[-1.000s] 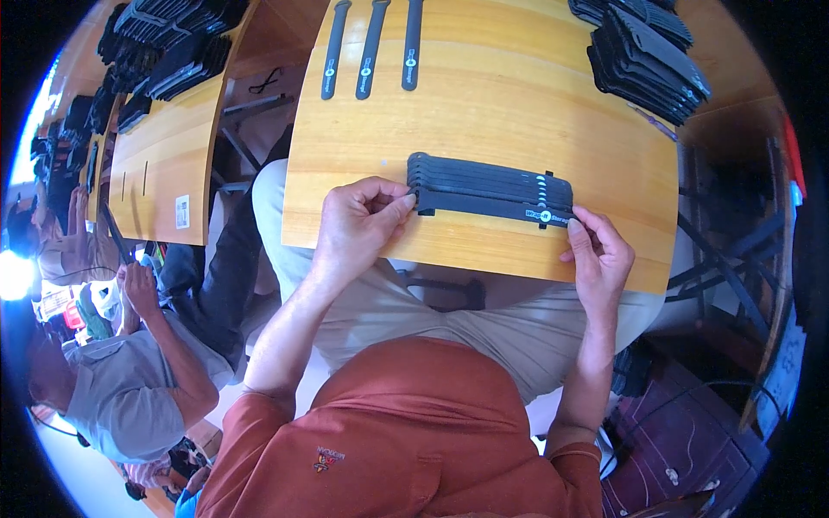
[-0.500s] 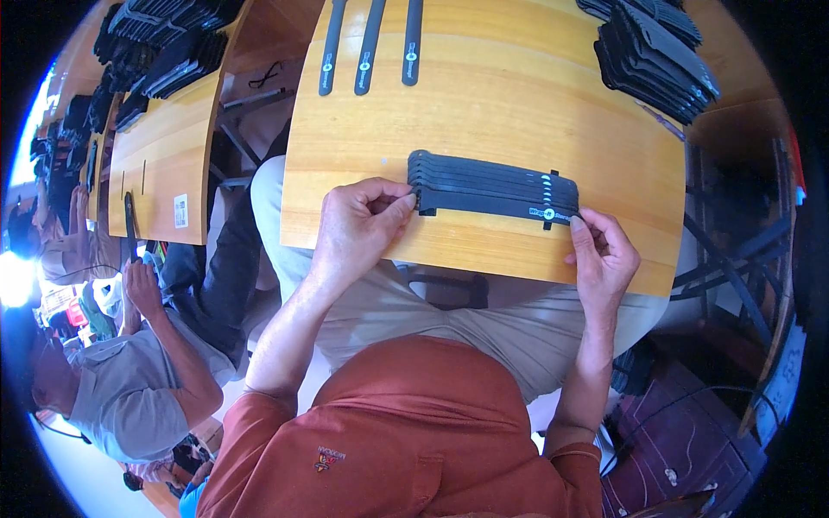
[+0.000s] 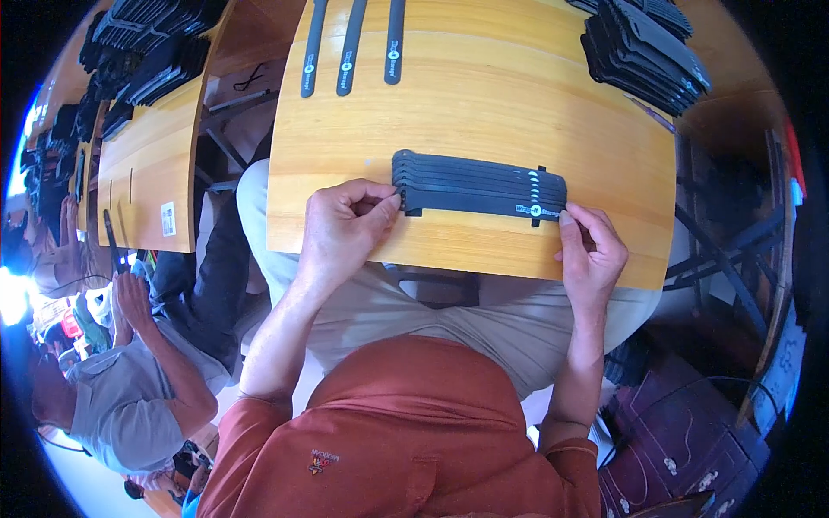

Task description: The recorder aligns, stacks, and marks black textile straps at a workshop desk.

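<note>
A stack of flat black straps lies across the wooden table in front of me, fanned so that their rounded left ends step one behind another. Pale printed marks line up near the right end. My left hand pinches the near left corner of the stack between thumb and fingers. At the opposite end, my right hand holds the near right corner in a thumb-and-finger pinch. Short dark strips show at the stack's edges near both ends; whether they belong to the straps or the table I cannot tell.
Three separate black straps lie lengthwise at the table's far left. A tall pile of black straps and a purple pen are at the far right. On the left, a seated co-worker handles a black strap beside another table.
My view has shifted slightly, so the table and hands appear a little farther left. Both hands keep their pinch on the stack's ends. The co-worker's strap has tilted.
</note>
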